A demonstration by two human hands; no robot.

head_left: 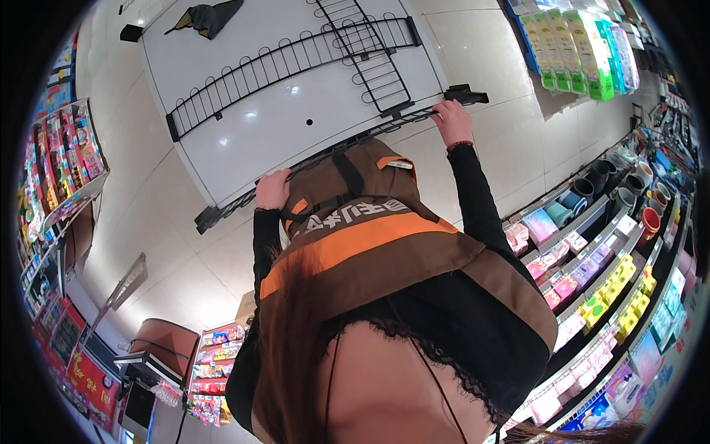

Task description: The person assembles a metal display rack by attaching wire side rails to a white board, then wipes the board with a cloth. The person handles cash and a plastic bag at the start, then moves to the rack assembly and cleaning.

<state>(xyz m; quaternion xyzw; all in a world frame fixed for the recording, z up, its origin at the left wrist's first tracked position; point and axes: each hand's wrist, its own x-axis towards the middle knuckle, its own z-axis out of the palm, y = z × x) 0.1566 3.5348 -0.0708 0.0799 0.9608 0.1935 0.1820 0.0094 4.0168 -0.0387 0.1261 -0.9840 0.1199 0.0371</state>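
Fingers of the left hand (272,189) and right hand (452,123) curl around the black wire rack (355,140), which runs along the near edge of the white table (251,152); the left fingertips are hidden. If 1 hand lifts ahead of the other, the rack could tilt and scrape that edge. A shorter rack (396,109) ends right beside it, so wires could snag. The brown apron (384,270) bulges up to the rack; I cannot tell whether they touch, but a strap could catch. White surface separates the near rack from a long rack (285,66). Tiled floor (166,229) gives sidestepping room, bounded rightward by stocked shelves (584,277).
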